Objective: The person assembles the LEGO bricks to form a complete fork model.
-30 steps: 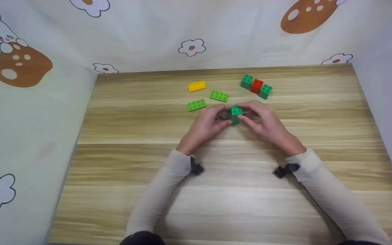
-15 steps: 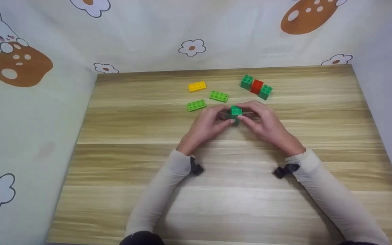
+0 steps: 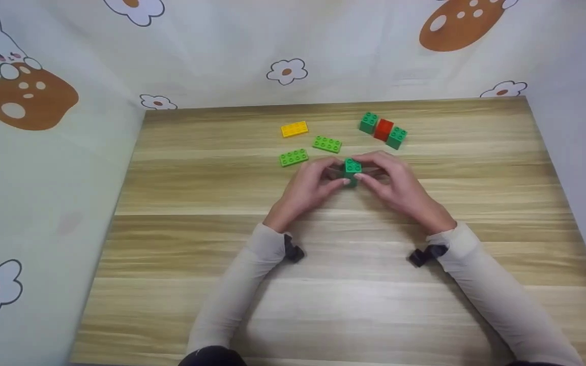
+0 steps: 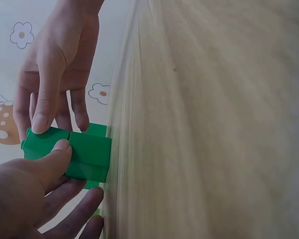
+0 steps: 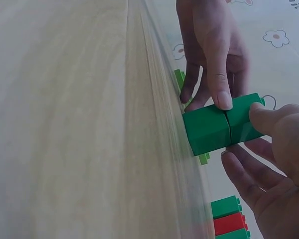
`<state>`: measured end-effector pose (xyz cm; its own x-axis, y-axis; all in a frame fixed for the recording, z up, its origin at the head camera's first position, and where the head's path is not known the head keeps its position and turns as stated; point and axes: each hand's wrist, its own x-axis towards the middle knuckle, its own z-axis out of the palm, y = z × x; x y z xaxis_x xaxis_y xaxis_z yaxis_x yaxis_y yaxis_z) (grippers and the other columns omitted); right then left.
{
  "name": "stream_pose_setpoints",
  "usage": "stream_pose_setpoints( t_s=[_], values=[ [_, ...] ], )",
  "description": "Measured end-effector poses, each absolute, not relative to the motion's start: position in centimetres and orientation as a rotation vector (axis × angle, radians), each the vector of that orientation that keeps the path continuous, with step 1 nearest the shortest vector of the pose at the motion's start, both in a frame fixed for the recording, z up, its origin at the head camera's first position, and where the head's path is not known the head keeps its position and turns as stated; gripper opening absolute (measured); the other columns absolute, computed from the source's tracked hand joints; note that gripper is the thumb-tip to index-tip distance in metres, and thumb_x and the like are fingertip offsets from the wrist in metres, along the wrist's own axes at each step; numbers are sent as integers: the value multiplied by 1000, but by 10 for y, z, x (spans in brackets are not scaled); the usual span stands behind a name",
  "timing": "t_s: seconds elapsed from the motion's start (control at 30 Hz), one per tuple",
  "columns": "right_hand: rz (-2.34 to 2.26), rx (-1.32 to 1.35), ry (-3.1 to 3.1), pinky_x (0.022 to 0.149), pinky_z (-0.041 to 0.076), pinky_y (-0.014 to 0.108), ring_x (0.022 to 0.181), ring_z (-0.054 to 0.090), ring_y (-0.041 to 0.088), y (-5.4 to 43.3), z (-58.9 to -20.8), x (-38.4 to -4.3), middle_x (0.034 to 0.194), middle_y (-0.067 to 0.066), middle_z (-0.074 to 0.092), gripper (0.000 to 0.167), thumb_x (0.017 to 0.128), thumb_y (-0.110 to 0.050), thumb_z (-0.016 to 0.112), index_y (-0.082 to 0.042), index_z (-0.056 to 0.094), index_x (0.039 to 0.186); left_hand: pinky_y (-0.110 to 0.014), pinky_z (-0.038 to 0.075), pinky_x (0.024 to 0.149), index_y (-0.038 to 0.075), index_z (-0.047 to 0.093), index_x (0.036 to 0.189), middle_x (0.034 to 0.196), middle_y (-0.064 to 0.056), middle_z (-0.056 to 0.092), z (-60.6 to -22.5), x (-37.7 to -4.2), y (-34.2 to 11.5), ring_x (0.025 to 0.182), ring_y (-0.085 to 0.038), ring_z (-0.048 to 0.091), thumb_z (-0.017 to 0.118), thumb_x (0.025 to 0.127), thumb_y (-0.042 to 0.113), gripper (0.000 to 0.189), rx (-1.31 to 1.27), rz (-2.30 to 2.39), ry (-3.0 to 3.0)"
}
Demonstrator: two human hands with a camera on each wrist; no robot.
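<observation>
Green stack [image 3: 350, 170] barely stirred over the last second

Little had changed: the stack edged a touch toward 9 o'clock, and the left thumb shifted slightly on its near side. The loose pieces lay where they were. The left hand [image 3: 313, 183], at 8 o'clock, pinched the stack with its thumb beside the seam; the right hand [image 3: 397, 183], at 4, had its grip clamped on the upper block [image 4: 45, 142] — thumb on one face, fingers curled round the back.

The lower block [image 4: 89, 157] sat squarely beneath, but a thin dark seam showed between the two — so the stacking looked lined up, while I could not tell whether the blocks were pressed fully home, or whether the lower one touched the table [image 3: 349, 315].

From the stack, one lime brick [image 3: 293, 157] lay between 9 and 10 o'clock, a second lime brick [image 3: 327, 144] between 10 and 11, and the yellow brick [image 3: 294, 129] near 10. At 1 o'clock, a red block [image 3: 383, 130] stood between a far green block [image 3: 368, 123] and a near green block [image 3: 397, 137].
</observation>
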<state>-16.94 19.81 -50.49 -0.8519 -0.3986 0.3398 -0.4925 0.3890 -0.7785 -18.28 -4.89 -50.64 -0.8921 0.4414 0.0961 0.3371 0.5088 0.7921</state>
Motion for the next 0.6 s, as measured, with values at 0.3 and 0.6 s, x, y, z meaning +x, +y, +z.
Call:
stream_pose_setpoints(
  t_s=[0.3,0.6],
  values=[
    [1485,818,-2545,96,65,38,115,75,16,198,-505,-169,129,-2,76,36,102,-21,78,-22,72,138,-27,62,95,20,76,129,124,0,80,-508,-183,-48,101,-10,76,84,97,29,34,645,1342,2622],
    [1488,813,-2561,97,65,42,117,74,18,198,-503,-169,129,-3,75,36,103,-24,77,-24,72,138,-26,62,88,22,72,136,118,2,81,-509,-183,-49,93,-9,74,85,96,29,42,664,1403,2600]
  ],
)
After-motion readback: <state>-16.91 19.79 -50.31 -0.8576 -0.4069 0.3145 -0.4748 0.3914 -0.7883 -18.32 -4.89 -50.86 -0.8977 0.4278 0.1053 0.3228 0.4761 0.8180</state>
